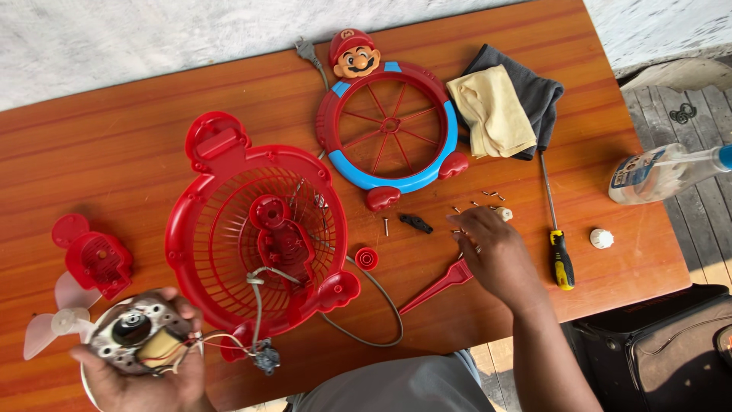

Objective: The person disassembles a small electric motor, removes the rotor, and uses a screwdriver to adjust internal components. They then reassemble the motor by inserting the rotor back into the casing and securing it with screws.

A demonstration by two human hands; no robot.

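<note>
Reddish-brown wood makes up the worktop [152,152], with a pale wall beyond its far edge and grey decking past its right edge.

At the near left corner the left hand [145,381] cups a small metal fan motor [137,336] with a yellow-wrapped coil, its grip closed around the motor's body from below. Thin wires [221,343] run from the motor to the right, toward the round red plastic fan grille [255,229] lying just beside it at the middle of the worktop. A translucent white fan blade [53,320] and a small red plastic housing [95,259] sit near the left edge.

The right hand [492,252] rests palm down toward the near right side, fingers curled loosely over a scatter of small metal screws [488,195]; whether it pinches one I cannot tell. The screws lie just ahead of its fingertips, toward the far edge, and this hand is much the nearer to them. A red plastic pry tool [438,286] lies partly under the hand, its long axis slanting from the near middle up toward the right. A yellow-and-black-handled screwdriver [557,221] lies to the right of the hand, its long axis running near to far, shaft tip toward the folded grey and cream cloths [503,107] at the far right. A red-and-blue front grille with a cartoon face [389,126] lies at the far middle, and a clear plastic bottle [663,172] overhangs the right edge.
</note>
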